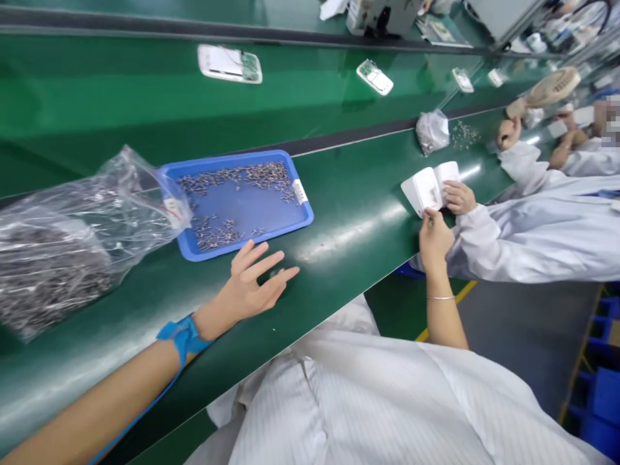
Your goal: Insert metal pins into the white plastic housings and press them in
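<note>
My left hand point(256, 279) hovers flat over the green bench with fingers spread and nothing in it, just in front of a blue tray point(300, 216) that holds several small dark metal parts point(216, 234). A blue strap point(183, 336) wraps that wrist. Far to the right, my right hand point(434, 236) pinches the lower edge of a white plastic casing point(422, 190). A co-worker's hand point(458, 197) in a white sleeve holds a second white casing point(446, 172) right beside it.
A large clear bag of metal parts point(62, 245) lies left of the tray. A small bag point(432, 131) and loose parts point(465, 134) sit farther right. White devices point(229, 64) point(374, 77) ride the green belt behind. Blue bins point(600, 394) stand on the floor.
</note>
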The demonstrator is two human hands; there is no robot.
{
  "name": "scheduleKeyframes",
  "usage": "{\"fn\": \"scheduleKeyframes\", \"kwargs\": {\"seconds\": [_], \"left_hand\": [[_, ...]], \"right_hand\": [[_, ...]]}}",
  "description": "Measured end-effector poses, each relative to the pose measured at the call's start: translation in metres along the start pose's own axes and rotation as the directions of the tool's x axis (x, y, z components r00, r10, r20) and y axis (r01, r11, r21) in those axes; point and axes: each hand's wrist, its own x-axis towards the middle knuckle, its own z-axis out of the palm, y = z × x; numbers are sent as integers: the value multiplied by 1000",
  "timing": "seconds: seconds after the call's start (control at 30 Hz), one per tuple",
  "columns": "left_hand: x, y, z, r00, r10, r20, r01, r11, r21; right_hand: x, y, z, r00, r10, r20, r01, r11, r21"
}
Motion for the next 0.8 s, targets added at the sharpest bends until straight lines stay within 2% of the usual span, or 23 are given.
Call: {"fn": "scheduleKeyframes", "kwargs": {"seconds": [0.17,0.27,0.33,0.4,0.47,0.53,0.63,0.7,0.8], "left_hand": [[7,12,-2,993,110,48,-111,994,1],[11,9,-4,991,104,87,-100,994,-41],[14,7,-4,982,117,147,-103,990,-99],[15,8,-3,965,144,219,-111,981,-158],[15,11,1,946,114,302,-58,980,-189],[15,15,4,914,24,406,63,978,-199],[14,16,7,832,-92,547,242,947,-209],[13,14,5,799,-126,589,312,923,-226],[14,12,2,780,-157,606,381,887,-260]], "right_hand": [[-8,-17,4,1000,15,6,-15,1000,-6],[-12,-28,-4,996,-1,84,-2,1000,25],[-25,-40,-17,986,-49,158,33,994,103],[-50,-58,-34,969,-114,218,53,962,267],[-82,-84,-54,923,-205,326,29,881,472],[-114,-112,-72,817,-342,464,-17,791,612],[-147,-147,-87,680,-519,519,-7,702,712],[-154,-160,-89,643,-571,511,18,678,735],[-150,-167,-85,663,-562,493,45,689,724]]}}
